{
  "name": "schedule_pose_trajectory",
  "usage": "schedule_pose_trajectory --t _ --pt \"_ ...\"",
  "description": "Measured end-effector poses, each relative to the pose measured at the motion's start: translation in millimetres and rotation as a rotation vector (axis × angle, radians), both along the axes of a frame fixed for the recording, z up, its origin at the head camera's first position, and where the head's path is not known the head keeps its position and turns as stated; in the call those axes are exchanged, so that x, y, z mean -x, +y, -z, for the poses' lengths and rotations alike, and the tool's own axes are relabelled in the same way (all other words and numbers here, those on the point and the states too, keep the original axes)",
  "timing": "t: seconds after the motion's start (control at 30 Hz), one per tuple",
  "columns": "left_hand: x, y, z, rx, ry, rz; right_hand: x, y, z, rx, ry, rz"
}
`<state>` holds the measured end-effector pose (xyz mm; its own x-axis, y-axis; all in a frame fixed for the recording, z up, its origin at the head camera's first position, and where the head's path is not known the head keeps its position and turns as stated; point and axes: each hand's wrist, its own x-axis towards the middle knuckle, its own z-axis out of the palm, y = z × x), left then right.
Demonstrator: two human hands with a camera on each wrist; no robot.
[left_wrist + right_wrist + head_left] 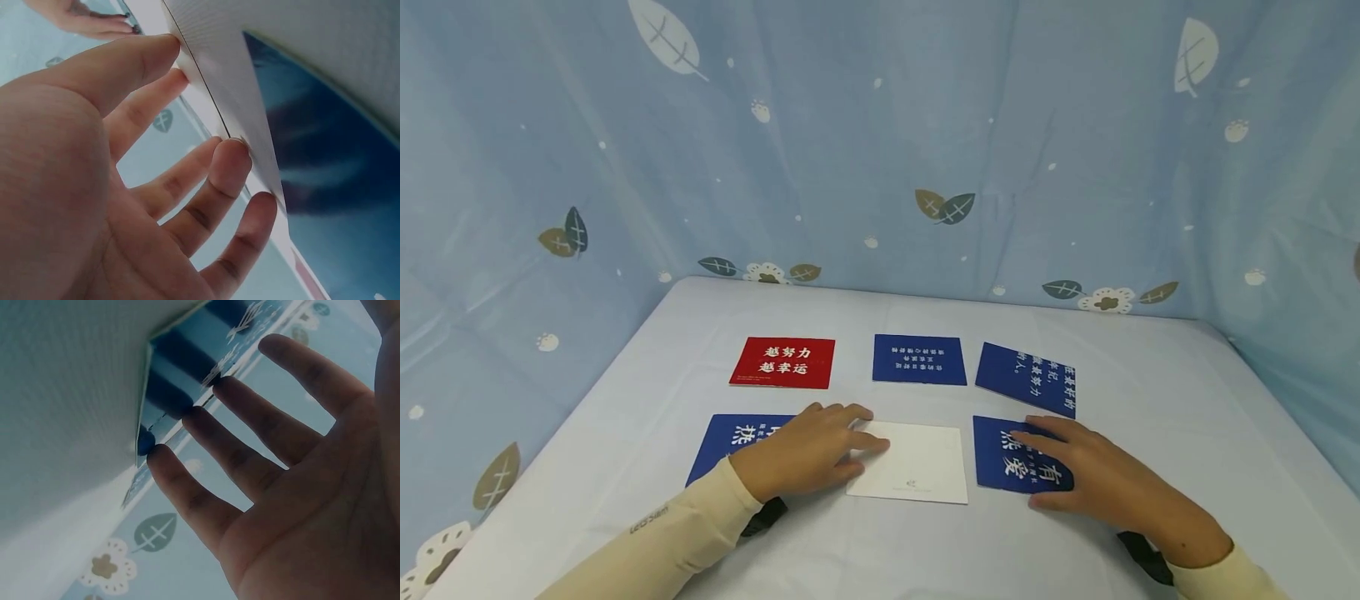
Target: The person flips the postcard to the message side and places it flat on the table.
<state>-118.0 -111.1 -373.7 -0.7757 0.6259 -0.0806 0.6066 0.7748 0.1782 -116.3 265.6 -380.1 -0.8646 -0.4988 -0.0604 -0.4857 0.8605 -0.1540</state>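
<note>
A white card (pixel 917 462) with a small printed mark lies at the front middle of the table. My left hand (pixel 808 450) is at its left edge, fingers spread and loosely bent, index fingertip over the card. Under my left forearm and hand, a blue card (pixel 711 450) with white characters is partly covered. On the right, my right hand (pixel 1101 471) reaches over another blue card (pixel 992 467). In the right wrist view, several of its outstretched fingertips (pixel 165 456) touch that card's surface. Neither hand grips anything.
Behind the hands lie a red card (pixel 782 363), a blue card (pixel 919 372) with small upside-down writing, and a tilted blue card (pixel 1026 392). The white table (pixel 647 358) is bordered by a pale blue leaf-patterned curtain (pixel 850 150).
</note>
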Motion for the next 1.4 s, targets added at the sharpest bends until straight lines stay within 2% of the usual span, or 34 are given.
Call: schedule_pose_trajectory --t 0.23,0.3,0.47,0.67,0.8,1.13,1.4 --pt "1.0 5 -5.0 0.007 0.045 0.015 0.3 1 0.5 0.024 -0.001 -0.009" --pt "2.4 13 -9.4 0.027 0.061 0.027 0.4 1 0.6 0.024 -0.001 -0.013" --pt "4.8 39 -22.4 0.067 0.129 0.107 0.7 2 0.0 0.017 0.006 -0.024" --pt "7.7 68 -30.8 0.106 0.19 0.184 1.7 3 -0.4 0.025 -0.01 -0.013" --pt "9.0 84 -30.7 0.113 0.193 0.22 0.9 4 -1.7 0.021 -0.028 0.009" --pt "11.8 116 -20.4 0.122 0.106 0.245 -2.3 3 -6.7 -0.001 -0.044 0.019" --pt "10.3 123 -12.8 0.116 0.134 0.274 -1.3 5 -8.4 0.024 0.022 -0.034"
